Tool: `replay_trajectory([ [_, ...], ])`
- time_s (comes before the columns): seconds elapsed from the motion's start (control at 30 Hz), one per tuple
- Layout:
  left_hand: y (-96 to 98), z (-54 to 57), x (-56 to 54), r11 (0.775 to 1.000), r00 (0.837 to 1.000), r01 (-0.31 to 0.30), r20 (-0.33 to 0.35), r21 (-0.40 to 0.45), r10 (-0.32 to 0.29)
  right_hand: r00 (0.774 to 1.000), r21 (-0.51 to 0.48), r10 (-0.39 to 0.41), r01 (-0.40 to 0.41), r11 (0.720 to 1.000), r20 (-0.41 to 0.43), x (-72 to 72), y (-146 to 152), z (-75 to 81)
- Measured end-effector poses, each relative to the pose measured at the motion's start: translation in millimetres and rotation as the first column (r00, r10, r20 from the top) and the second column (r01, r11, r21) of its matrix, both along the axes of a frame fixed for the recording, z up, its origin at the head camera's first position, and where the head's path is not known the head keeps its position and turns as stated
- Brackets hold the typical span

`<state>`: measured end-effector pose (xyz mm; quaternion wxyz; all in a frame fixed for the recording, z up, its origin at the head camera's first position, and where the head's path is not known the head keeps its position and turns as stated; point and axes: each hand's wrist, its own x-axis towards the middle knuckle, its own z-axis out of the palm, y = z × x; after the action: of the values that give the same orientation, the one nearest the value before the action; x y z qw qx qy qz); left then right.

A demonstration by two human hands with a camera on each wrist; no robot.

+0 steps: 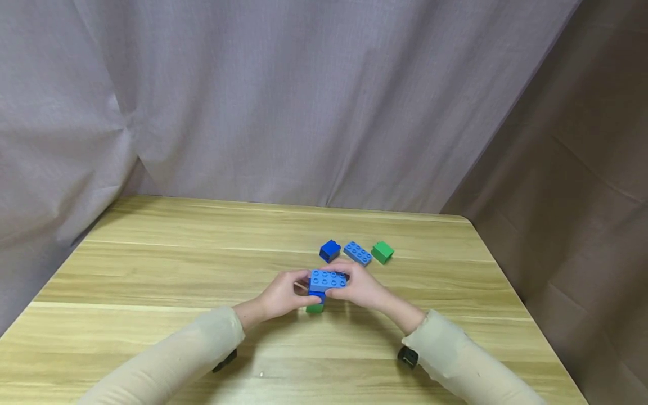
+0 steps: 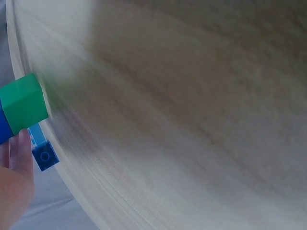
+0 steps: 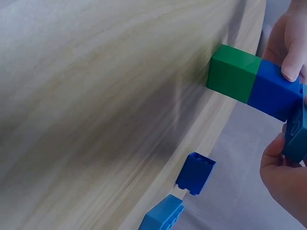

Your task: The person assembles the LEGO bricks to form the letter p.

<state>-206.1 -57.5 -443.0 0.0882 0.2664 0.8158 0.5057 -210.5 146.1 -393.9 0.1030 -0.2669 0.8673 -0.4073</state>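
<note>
A green brick (image 1: 314, 309) stands on the table with a dark blue brick (image 3: 273, 91) on top of it. My left hand (image 1: 280, 295) pinches the dark blue brick from the left, thumb at its near side. With thumb and fingers, my right hand (image 1: 365, 288) grips a light blue eight-stud brick (image 1: 328, 280) at the top of this stack, studs upward. The light blue brick reaches out to the right past the dark blue one. In the right wrist view its underside edge meets the dark blue brick's top, partly hidden by fingers.
Behind the hands lie a loose dark blue brick (image 1: 330, 251), a second light blue eight-stud brick (image 1: 357, 253) and another green brick (image 1: 382, 252). The wooden table (image 1: 202, 253) ends at a grey curtain (image 1: 283, 112) at the back.
</note>
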Motion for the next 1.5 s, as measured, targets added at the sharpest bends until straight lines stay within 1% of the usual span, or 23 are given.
replay_trajectory([
  [0.23,-0.2,0.6,-0.1,1.0,1.0,-0.009,-0.003,-0.008,0.009,1.0,0.022,0.011,-0.011,1.0,-0.001,0.2,-1.8,2.1],
  [0.4,-0.1,1.0,0.6,1.0,1.0,-0.008,-0.004,-0.001,0.008,0.999,0.054,0.036,-0.035,0.998,-0.032,0.5,-1.4,1.9],
  [0.6,0.5,1.1,0.9,1.0,1.0,0.011,-0.016,0.015,-0.01,0.994,0.103,0.064,-0.055,0.993,-0.085,2.9,-1.4,2.1],
  [0.77,0.3,0.6,0.9,1.0,1.0,0.014,-0.017,0.018,-0.013,0.982,0.148,0.103,-0.079,0.986,-0.159,4.1,-1.6,4.0],
  [0.83,0.1,0.3,0.7,1.0,1.0,0.014,-0.02,0.017,-0.014,0.978,0.157,0.117,-0.09,0.983,-0.173,4.1,-1.5,5.7],
  [0.9,0.0,0.1,0.6,1.0,1.0,0.014,-0.023,0.014,-0.013,0.978,0.161,0.122,-0.095,0.982,-0.166,3.8,-1.4,7.5],
  [1.1,0.0,0.3,0.9,1.0,0.999,0.011,-0.03,0.008,-0.011,0.987,0.159,0.123,-0.105,0.982,-0.103,0.4,-1.3,10.6],
  [1.3,-0.1,0.2,0.8,1.0,1.0,0.011,-0.027,0.001,-0.011,0.988,0.155,0.124,-0.108,0.982,-0.094,-2.3,-0.3,9.6],
  [1.5,0.0,-0.6,0.6,1.0,1.0,0.007,-0.022,-0.001,-0.007,0.992,0.167,0.101,-0.088,0.982,-0.075,-1.7,-1.3,7.2],
])
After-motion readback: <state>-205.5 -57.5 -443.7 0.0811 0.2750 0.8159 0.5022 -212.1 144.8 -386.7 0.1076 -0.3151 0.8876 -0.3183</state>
